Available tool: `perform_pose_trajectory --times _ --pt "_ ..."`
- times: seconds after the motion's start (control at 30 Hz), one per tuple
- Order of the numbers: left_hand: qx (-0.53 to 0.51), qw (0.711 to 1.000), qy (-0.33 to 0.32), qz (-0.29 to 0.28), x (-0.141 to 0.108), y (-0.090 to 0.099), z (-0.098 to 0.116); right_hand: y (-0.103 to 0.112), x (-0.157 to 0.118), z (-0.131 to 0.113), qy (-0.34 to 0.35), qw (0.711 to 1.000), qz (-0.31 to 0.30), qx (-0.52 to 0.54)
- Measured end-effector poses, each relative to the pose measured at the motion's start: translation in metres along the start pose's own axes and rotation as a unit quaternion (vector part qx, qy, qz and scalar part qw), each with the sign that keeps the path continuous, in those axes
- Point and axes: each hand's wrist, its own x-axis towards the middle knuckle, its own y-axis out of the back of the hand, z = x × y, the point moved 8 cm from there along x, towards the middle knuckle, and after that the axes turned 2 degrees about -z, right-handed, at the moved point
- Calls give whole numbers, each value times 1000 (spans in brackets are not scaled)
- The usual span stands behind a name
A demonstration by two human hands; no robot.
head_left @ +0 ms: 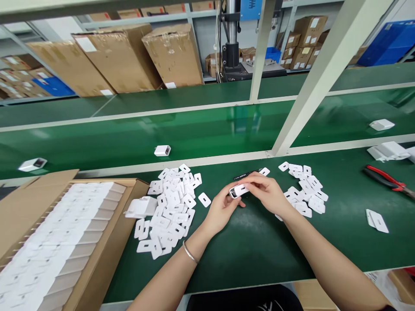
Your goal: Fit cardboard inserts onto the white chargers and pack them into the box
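My left hand (221,212) is closed around a small white plastic housing (232,193) whose dark opening faces up. Over that opening lies a white slotted cover plate (240,189), partly across it, pinched by the thumb and fingers of my right hand (266,193). Another white plate (265,171) shows just beyond my right fingers; whether they touch it I cannot tell. Behind the hands lies a black pen (243,176), partly hidden. A large heap of slotted plates (173,211) is left of my hands, and a smaller heap (308,190) is to the right.
An open carton (129,216) of divided rows of white pieces stands at left. White housings (162,150) sit apart along the green conveyor belt (201,129). Red-handled pliers (389,179) and two loose plates (377,220) lie at right. A slanted metal post (311,90) rises behind my right hand.
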Motion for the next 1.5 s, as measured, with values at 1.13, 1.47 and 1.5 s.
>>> perform_pose_trajectory --times 1.13,1.47,1.5 --pt "111 991 -61 43 -7 15 26 -49 -15 28 -55 994 -31 84" --pt "241 966 -90 18 -9 11 40 -42 -15 32 -49 995 -8 84" --pt "236 967 -99 19 -9 11 42 -42 -15 30 -46 995 -11 84"
